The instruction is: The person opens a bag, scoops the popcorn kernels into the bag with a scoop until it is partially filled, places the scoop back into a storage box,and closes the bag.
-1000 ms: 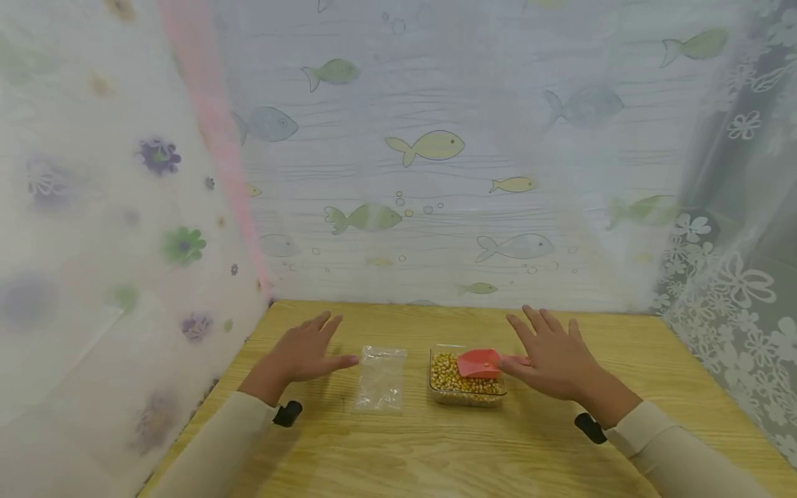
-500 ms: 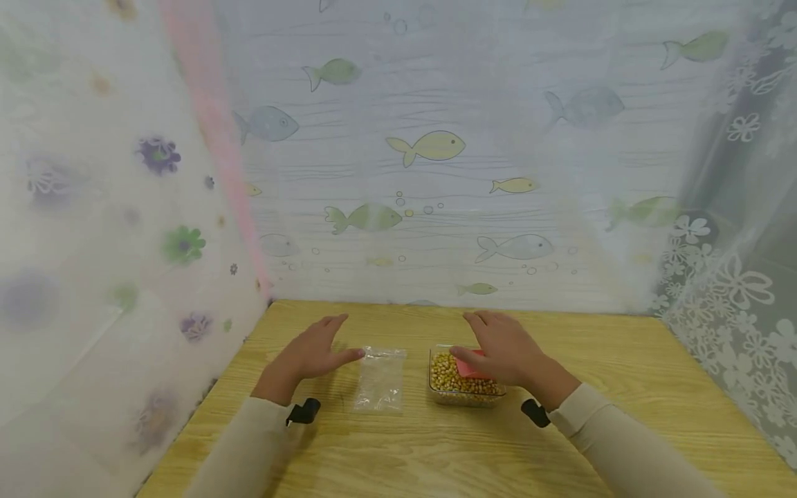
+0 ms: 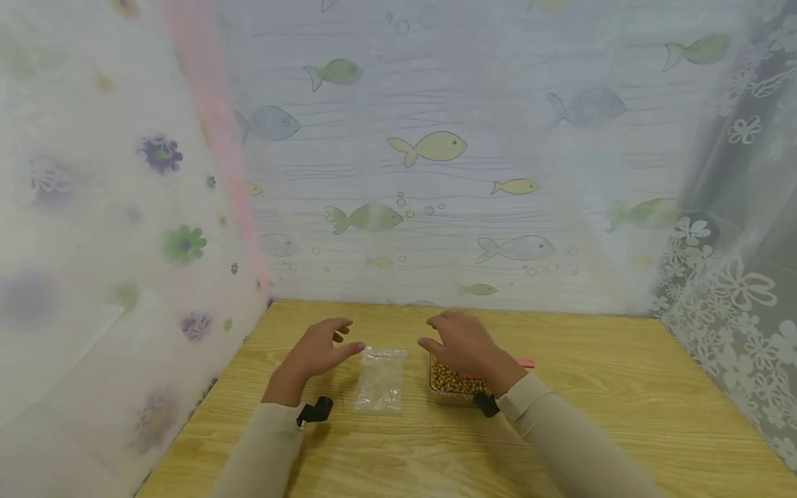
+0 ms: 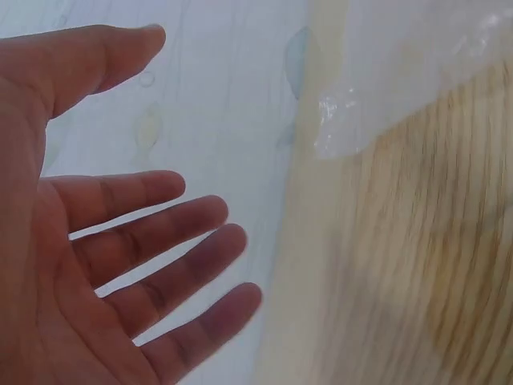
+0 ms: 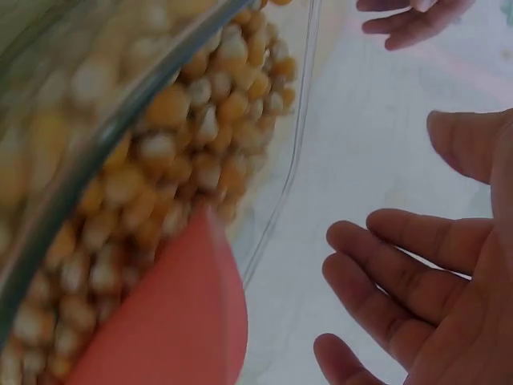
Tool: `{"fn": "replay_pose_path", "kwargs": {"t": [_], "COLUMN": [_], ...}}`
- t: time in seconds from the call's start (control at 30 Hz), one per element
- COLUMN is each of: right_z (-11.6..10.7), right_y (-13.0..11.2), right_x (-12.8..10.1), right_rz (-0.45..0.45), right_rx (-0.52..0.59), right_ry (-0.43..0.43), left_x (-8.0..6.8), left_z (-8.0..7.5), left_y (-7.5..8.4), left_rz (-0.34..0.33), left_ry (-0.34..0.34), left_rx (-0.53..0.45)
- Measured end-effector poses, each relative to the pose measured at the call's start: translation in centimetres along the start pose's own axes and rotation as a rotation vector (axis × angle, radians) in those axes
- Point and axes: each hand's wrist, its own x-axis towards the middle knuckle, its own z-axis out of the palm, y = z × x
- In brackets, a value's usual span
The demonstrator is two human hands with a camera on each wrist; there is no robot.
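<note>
A flat clear zip bag (image 3: 380,382) lies on the wooden table, between my two hands. My left hand (image 3: 317,353) hovers at the bag's left, thumb tip by its upper corner; its fingers (image 4: 160,249) are spread and hold nothing. Above the clear container (image 3: 443,398) of corn kernels (image 5: 200,152) is my right hand (image 3: 463,344), apart from the contents, with fingers relaxed and nothing held. A pink scoop (image 5: 172,313) lies on the kernels; in the head view the right hand and wrist hide most of it, though its handle (image 3: 526,363) sticks out to the right.
A sheet printed with fish (image 3: 429,146) hangs behind the table's far edge. Flowered sheets hang at the left (image 3: 185,244) and right (image 3: 744,277). Bare wood (image 3: 610,373) lies to the right of the container.
My right hand has moved left, from the scoop's handle side to over the container's left part. My left hand has shifted slightly right towards the bag. Bag, container and scoop stay in place.
</note>
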Motion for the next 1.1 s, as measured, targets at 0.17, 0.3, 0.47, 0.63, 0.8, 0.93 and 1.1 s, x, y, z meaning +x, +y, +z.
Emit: {"fn": "replay_pose_path", "kwargs": {"t": [0.17, 0.3, 0.47, 0.63, 0.8, 0.93, 1.1], "right_z": [0.7, 1.4, 2.4, 3.7, 4.9, 5.6, 6.0], "right_y": [-1.0, -1.5, -2.1, -2.4, -2.7, -2.8, -3.0], "right_x": [1.0, 1.6, 2.2, 2.8, 3.6, 4.3, 5.0], "right_rz": [-0.009, -0.008, -0.005, 0.035, 0.13, 0.202, 0.216], "right_rx": [0.049, 0.083, 0.131, 0.143, 0.104, 0.054, 0.049], "right_ry": [-0.002, -0.001, -0.013, -0.038, -0.049, -0.048, -0.062], "left_x": [0.0, -0.1, -0.2, -0.2, 0.4, 0.8, 1.0], "left_z": [0.7, 1.3, 2.2, 3.2, 3.9, 4.3, 4.5], "left_y": [0.0, 0.2, 0.6, 0.6, -0.1, -0.4, -0.5], "left_rz": [-0.039, -0.063, -0.099, -0.15, -0.192, -0.214, -0.245], "left_ry": [0.042, 0.065, 0.115, 0.112, 0.1, 0.085, 0.071], "left_rx": [-0.034, -0.056, -0.11, -0.149, -0.156, -0.166, -0.171]}}
